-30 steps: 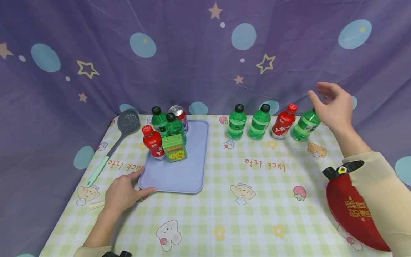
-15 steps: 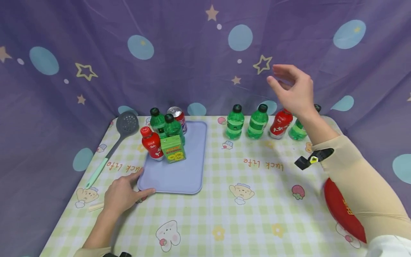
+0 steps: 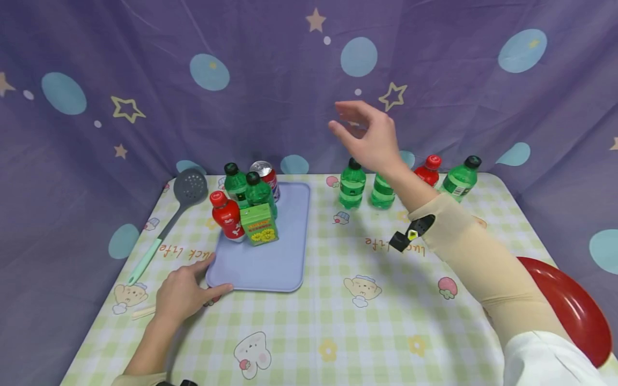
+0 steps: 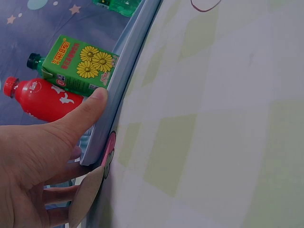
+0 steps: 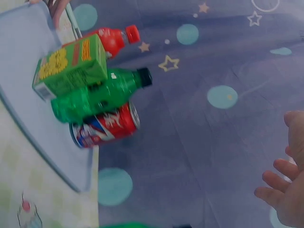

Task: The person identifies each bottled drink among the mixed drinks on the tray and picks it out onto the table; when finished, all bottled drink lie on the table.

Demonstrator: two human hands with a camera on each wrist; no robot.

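Observation:
My left hand [image 3: 181, 292] rests at the near left corner of a pale blue tray [image 3: 260, 271], its thumb [image 4: 90, 109] along the near rim and its other fingers at the left side. At the tray's far left stand a red bottle [image 3: 228, 217], two green bottles [image 3: 260, 194], a soda can [image 3: 267, 176] and a green drink carton [image 3: 259, 226] with yellow flowers. My right hand [image 3: 374, 139], thumb and fingers apart and holding nothing, hovers above a row of bottles: a green bottle [image 3: 352, 188], another partly hidden by the wrist, a red bottle [image 3: 428, 170] and a green bottle [image 3: 460, 179].
A grey skimmer [image 3: 190, 187] with a mint handle lies left of the tray. Beside my left wrist lies a thin pale strip [image 3: 144, 312]. A round red plate [image 3: 574, 305] sits at the right, partly behind the right sleeve. A purple curtain [image 3: 270, 123] hangs behind the table.
My right hand has moved left from above the rightmost green bottle, across the row, with nothing in it. My left hand has stayed at the tray corner.

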